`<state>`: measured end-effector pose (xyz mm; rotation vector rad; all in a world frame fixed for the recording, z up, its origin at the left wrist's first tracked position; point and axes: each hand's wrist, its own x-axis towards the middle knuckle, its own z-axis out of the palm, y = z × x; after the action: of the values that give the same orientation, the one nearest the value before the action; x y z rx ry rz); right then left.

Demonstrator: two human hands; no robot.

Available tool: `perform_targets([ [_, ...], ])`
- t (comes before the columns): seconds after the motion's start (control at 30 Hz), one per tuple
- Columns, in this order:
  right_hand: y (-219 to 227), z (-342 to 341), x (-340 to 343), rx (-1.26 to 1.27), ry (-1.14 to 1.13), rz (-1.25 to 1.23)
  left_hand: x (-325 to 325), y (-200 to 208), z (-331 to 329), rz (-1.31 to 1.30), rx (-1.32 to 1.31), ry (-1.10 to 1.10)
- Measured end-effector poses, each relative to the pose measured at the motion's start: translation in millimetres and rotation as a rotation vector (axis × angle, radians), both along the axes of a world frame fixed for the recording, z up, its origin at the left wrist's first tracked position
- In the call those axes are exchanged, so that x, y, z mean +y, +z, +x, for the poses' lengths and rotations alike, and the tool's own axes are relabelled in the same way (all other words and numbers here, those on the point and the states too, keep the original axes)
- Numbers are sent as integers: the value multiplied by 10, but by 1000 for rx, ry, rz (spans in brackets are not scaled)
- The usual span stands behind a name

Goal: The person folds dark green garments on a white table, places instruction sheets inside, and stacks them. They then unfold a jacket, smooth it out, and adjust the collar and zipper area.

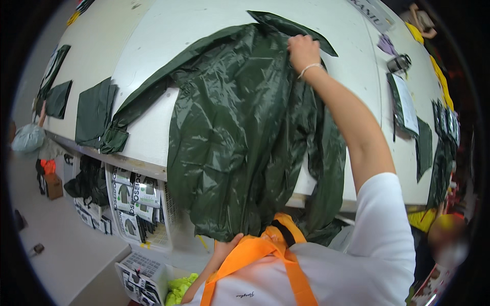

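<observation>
A dark green, shiny rain jacket lies spread on the white table, its collar at the far side and its hem hanging over the near edge. My right hand reaches to the far end, its fingers closed on the jacket just below the collar. Down at the hem, my left hand pinches the lower edge; its thumb shows and the other fingers are hidden. One sleeve stretches out to the left across the table. The other falls on the right, partly bunched over the table edge.
Folded dark green garments lie on the table at left. To the right are a dark flask, a purple cloth and a packed garment. Below the table stand white baskets of packages. Other people work at both sides.
</observation>
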<state>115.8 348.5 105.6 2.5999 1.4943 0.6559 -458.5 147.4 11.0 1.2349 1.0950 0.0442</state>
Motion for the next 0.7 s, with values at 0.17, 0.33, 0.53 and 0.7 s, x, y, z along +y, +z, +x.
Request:
perform_targets([
  [0.17,120,819,629,-27,-130,41,-243,-15,55,106,160,-78],
  [0.33,-143,506,709,53,123,536,196,431,250,-399,399,-244],
  [0.53,124,-990,-1684,1662,-298,-482,2073,697,256,383,593,-59],
  [0.7,-378,-1515,-2504,1514,-771,-54,3741,-156,1127,735,308,-1],
])
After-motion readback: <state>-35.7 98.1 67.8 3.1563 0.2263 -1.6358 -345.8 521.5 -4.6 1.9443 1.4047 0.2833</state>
